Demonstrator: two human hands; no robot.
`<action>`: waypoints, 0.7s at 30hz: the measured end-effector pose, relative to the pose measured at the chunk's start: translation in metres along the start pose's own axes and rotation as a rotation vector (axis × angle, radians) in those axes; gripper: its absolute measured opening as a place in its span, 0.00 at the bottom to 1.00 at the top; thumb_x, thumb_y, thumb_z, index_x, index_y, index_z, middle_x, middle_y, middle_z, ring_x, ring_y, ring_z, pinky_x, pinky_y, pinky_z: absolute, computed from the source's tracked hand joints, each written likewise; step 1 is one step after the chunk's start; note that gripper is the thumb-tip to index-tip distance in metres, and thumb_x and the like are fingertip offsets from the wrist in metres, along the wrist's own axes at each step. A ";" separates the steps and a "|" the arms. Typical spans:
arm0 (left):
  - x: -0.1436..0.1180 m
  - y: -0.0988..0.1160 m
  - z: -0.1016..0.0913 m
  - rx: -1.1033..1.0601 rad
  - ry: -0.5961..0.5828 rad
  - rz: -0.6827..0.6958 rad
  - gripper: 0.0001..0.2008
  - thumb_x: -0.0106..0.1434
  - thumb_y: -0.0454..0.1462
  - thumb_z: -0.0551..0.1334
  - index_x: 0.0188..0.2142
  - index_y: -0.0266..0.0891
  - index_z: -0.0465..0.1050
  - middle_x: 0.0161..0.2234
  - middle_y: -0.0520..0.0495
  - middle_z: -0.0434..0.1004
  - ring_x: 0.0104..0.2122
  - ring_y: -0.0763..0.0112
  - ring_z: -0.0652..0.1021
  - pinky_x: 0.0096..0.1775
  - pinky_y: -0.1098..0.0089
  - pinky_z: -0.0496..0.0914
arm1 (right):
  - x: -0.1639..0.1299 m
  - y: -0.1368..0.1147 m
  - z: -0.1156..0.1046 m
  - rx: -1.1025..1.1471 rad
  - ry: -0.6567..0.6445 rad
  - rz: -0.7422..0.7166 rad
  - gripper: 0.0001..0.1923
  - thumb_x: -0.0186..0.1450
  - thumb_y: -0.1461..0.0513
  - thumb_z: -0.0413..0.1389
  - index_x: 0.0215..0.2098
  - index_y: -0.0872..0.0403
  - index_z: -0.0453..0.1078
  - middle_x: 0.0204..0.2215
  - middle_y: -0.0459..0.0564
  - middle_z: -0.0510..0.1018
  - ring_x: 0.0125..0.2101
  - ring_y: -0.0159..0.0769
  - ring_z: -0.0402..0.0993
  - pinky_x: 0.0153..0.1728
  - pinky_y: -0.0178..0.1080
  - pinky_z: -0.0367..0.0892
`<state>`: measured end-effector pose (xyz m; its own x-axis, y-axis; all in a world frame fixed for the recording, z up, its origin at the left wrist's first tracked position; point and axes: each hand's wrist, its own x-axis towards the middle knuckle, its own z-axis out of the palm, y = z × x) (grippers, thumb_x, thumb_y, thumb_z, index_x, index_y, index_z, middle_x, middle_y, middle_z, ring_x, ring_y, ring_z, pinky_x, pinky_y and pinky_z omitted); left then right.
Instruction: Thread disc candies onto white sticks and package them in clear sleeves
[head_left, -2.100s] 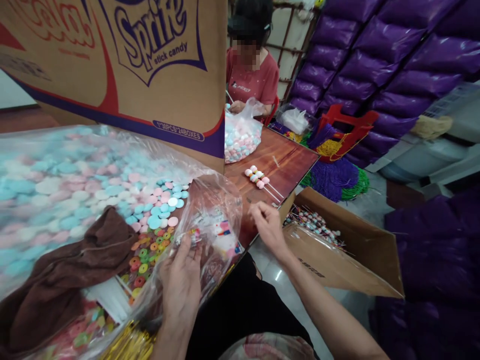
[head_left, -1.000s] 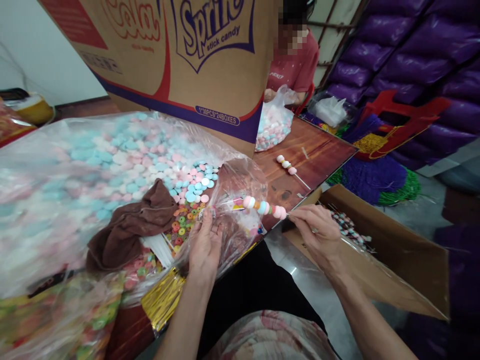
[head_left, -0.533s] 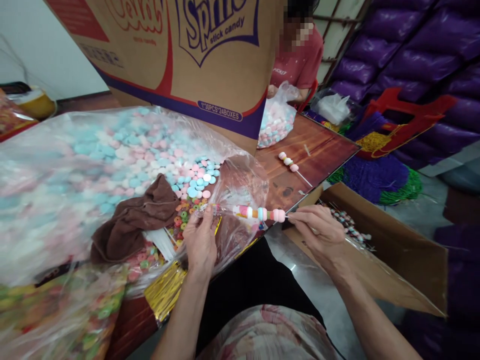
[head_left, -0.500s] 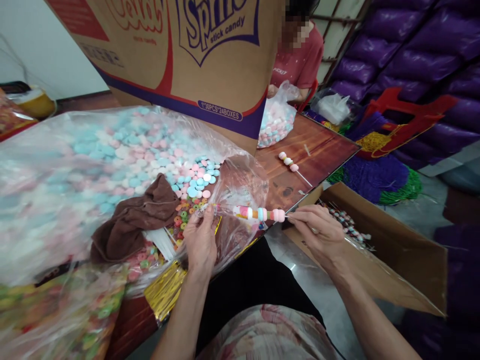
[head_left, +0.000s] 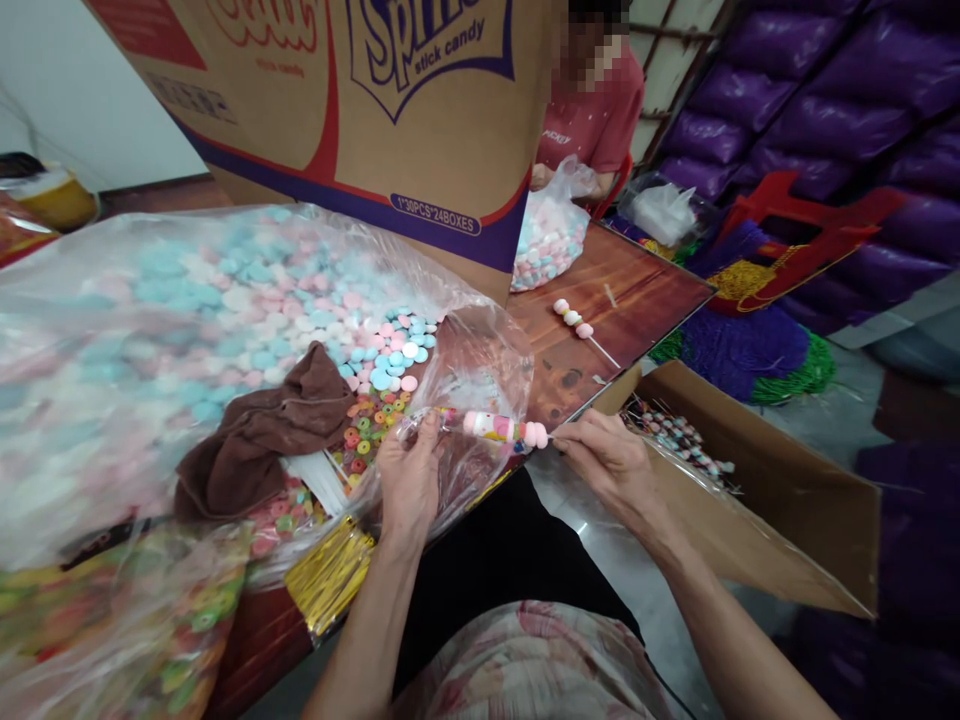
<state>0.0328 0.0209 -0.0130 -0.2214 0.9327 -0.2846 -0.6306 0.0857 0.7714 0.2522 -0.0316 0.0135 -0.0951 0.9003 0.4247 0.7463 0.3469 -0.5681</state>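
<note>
My right hand (head_left: 607, 452) pinches the stick of a candy skewer (head_left: 535, 434) strung with pink and white pieces. The skewer lies level, pointing left, with most of its candies inside a clear printed wrapper (head_left: 491, 427); the pink pieces nearest my right hand stick out. The wrapper's far end is gripped between the thumb and fingers of my left hand (head_left: 411, 470). Below and left of that hand is a stack of gold twist ties (head_left: 330, 580). Loose ring candies (head_left: 369, 425) and white sticks (head_left: 319, 484) lie just beyond it.
A large bag of pastel candies (head_left: 247, 290) covers the table's left, with a brown cloth (head_left: 262, 435) on it. Behind stands a tall carton (head_left: 337, 130). Another candy skewer (head_left: 574, 318) lies on the table. An open box (head_left: 795, 510) holds several skewers. A co-worker (head_left: 600, 110) sits opposite.
My right hand has moved left, and the candy skewer has slid deeper into the wrapper, so fewer candies show outside. My left hand stays gripping the wrapper's end.
</note>
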 end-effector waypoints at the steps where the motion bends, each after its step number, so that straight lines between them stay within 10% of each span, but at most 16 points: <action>1: 0.000 -0.001 0.000 0.005 -0.006 0.007 0.16 0.47 0.39 0.78 0.32 0.37 0.77 0.31 0.50 0.81 0.33 0.72 0.80 0.39 0.71 0.73 | 0.000 -0.001 0.000 0.005 -0.028 -0.005 0.12 0.73 0.60 0.52 0.35 0.50 0.76 0.26 0.46 0.76 0.29 0.35 0.72 0.36 0.40 0.62; 21: -0.013 -0.003 0.017 -0.053 -0.089 -0.085 0.15 0.59 0.45 0.71 0.33 0.35 0.75 0.33 0.42 0.82 0.35 0.66 0.82 0.43 0.66 0.75 | -0.009 -0.027 0.039 0.097 -0.176 0.008 0.14 0.74 0.61 0.49 0.36 0.52 0.75 0.26 0.47 0.79 0.27 0.34 0.69 0.36 0.38 0.61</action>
<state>0.0502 0.0147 -0.0022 -0.0999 0.9504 -0.2946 -0.6831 0.1498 0.7148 0.2069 -0.0385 -0.0021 -0.2092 0.9322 0.2954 0.6816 0.3556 -0.6395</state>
